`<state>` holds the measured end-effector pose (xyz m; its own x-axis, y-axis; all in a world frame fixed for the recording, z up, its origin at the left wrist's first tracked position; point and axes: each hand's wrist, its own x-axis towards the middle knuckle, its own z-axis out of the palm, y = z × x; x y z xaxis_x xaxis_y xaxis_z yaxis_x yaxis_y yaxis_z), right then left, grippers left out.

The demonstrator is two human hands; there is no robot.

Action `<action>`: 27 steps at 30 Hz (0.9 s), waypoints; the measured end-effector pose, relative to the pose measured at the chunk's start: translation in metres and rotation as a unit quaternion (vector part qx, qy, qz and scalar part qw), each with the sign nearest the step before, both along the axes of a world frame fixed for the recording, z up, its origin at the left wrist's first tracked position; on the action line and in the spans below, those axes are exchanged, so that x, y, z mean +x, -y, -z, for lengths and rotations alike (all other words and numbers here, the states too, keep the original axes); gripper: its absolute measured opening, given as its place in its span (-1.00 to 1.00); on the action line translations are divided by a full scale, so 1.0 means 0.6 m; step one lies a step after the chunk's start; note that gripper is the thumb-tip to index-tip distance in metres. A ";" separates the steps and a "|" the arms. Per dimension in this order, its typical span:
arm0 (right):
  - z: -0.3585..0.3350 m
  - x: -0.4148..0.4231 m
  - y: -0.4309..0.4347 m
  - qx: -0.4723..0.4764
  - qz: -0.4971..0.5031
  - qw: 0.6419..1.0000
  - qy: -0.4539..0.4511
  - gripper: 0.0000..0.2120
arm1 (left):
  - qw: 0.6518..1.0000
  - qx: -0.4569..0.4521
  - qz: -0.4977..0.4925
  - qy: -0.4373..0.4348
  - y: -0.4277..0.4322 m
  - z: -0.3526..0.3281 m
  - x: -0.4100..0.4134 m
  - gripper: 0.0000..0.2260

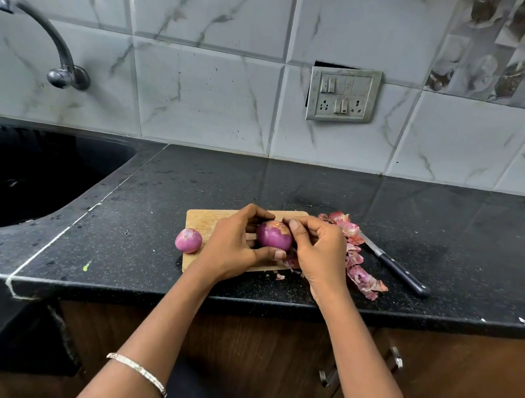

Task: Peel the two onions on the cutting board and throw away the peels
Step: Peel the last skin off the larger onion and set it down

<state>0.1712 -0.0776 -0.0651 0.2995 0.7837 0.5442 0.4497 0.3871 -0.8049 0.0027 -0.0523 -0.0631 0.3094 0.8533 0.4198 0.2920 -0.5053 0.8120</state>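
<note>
The left hand [236, 246] grips the larger onion [273, 239] above the cutting board [204, 220], steadying it while the right hand [319, 251] pinches skin at its top. The smaller onion [188, 240] rests at the board's left edge. Peels [358, 266] lie to the right, beside the knife [401, 272], awaiting disposal.

Peels [361, 277] cover the knife [404, 273] blade's tip; the sink [87, 183] runs off-frame left.

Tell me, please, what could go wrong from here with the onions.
The small round purple onion sits at the left edge of the wooden cutting board and might roll off. The black-handled knife lies against the loose pink onion peels; the right hand gathering them could meet its blade.
</note>
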 end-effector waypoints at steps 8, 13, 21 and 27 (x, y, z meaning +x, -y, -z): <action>-0.023 0.093 0.060 0.076 0.272 0.954 0.105 -0.80 | 1.000 -0.015 0.020 -0.002 0.005 -0.003 -0.008 -0.47; -0.019 0.191 0.069 -0.243 0.328 0.864 0.296 -0.75 | 0.999 -0.022 0.032 0.009 0.000 0.000 -0.009 -0.50; -0.042 0.188 0.063 -0.293 0.339 0.843 0.298 -0.78 | 0.999 0.000 0.042 0.020 0.005 0.000 -0.011 -0.50; -0.065 0.159 0.067 -0.262 0.356 0.850 0.286 -0.72 | 0.998 -0.009 0.026 0.049 0.005 0.000 -0.008 -0.48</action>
